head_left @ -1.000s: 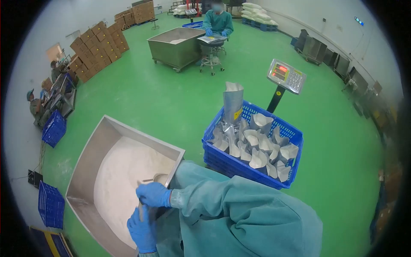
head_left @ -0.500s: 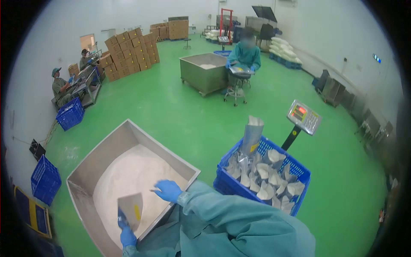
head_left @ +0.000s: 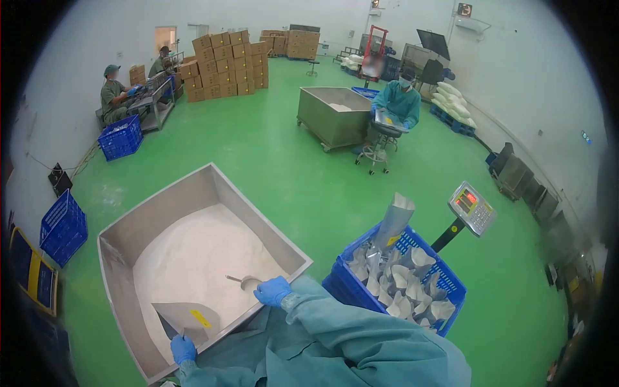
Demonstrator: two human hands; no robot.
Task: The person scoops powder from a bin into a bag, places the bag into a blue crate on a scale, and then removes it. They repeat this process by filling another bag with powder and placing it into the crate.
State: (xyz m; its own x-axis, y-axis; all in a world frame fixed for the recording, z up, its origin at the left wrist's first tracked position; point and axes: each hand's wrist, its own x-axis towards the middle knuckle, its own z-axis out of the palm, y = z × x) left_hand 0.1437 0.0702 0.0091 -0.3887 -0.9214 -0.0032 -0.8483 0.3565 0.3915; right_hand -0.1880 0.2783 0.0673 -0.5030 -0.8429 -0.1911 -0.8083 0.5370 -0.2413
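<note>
My left hand (head_left: pixel 184 349), in a blue glove, grips the edge of a silvery bag (head_left: pixel 187 318) with a yellow label, at the near left of a metal bin (head_left: pixel 213 169). My right hand (head_left: pixel 273 291), also gloved in blue, is closed on a metal scoop (head_left: pixel 250 283) near the bin's right wall. The scoop is over white powder (head_left: pixel 193 258), its thin end pointing left. Filled silvery bags (head_left: pixel 401 277) stand in a blue crate (head_left: pixel 348 284) at the right, and a taller bag (head_left: pixel 394 219) rises at its back.
A scale display (head_left: pixel 472 208) stands behind the crate. Farther back, a person (head_left: pixel 398 103) sits by another metal bin (head_left: pixel 332 119). Two people work at a bench at the left, near stacked cartons (head_left: pixel 225 68) and a blue crate (head_left: pixel 120 138). White sacks lie at the back right.
The view has shifted. My left hand and the bag have moved nearer the bin's front wall, and the bag is spread wider. The scoop by my right hand now shows clearly.
</note>
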